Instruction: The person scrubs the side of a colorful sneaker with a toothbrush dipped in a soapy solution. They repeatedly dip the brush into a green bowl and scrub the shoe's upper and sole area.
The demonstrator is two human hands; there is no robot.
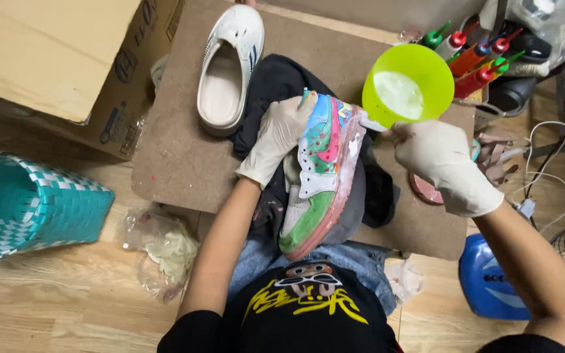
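Head view. Brown board over wooden floor.

- Painted sneaker: on dark cloth, gripped at the toe by gloved left hand.
- Right hand: gloved, closed on a brush touching the sole.
- Green cup, white shoe, paint bottles.
- Cardboard box, teal basket, blue jug.

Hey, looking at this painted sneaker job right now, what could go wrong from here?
The lime green bowl of white liquid sits right beside the right hand; a nudge might tip it onto the board. The left hand presses on the colourful sneaker, so any wet paint could smear. Drips might also reach the dark cloth underneath or the white shoe nearby.
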